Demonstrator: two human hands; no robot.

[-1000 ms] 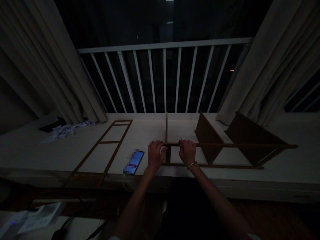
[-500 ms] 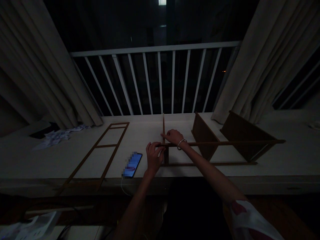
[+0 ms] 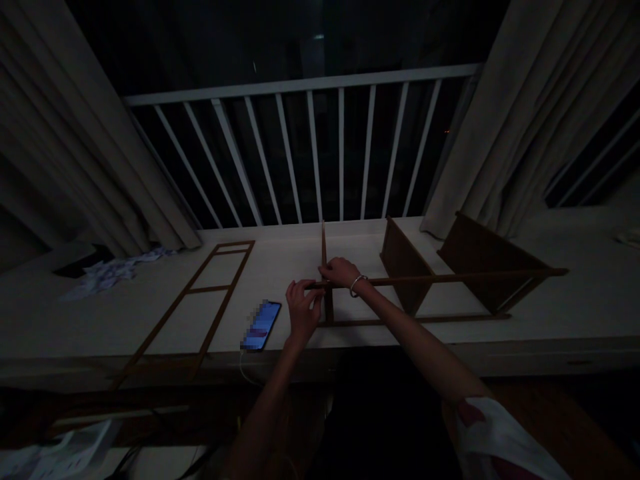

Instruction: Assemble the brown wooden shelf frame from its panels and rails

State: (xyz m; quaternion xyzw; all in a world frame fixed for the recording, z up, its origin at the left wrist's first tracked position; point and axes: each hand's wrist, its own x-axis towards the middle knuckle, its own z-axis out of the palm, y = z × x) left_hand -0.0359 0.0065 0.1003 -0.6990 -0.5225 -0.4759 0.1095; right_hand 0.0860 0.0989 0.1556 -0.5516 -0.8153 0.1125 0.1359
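A brown wooden shelf unit (image 3: 473, 275) lies on its side, with two dark shelf boards (image 3: 407, 267) standing across it at the right. My left hand (image 3: 303, 312) has its thumb and fingers closed around the left end of the unit's upper rail. Just beside it, my right hand (image 3: 341, 272), with a bracelet at the wrist, is closed on a thin wooden crosspiece (image 3: 324, 243) where it meets the rail. The fingertips and any small part between them are too dark to make out. Left of my hands lies a lit phone (image 3: 261, 327) with a cable.
A separate wooden ladder-like frame (image 3: 207, 289) lies at the left, reaching over the front edge of the white ledge (image 3: 280, 267). White railings (image 3: 310, 153) and curtains (image 3: 480, 127) stand behind. Crumpled cloth or paper (image 3: 107, 272) lies far left; a white power strip (image 3: 75, 447) sits lower left.
The view has tilted slightly, so the scene sits a little higher and further left. Both hands stay at the same corner of the shelf unit, with little visible finger movement.
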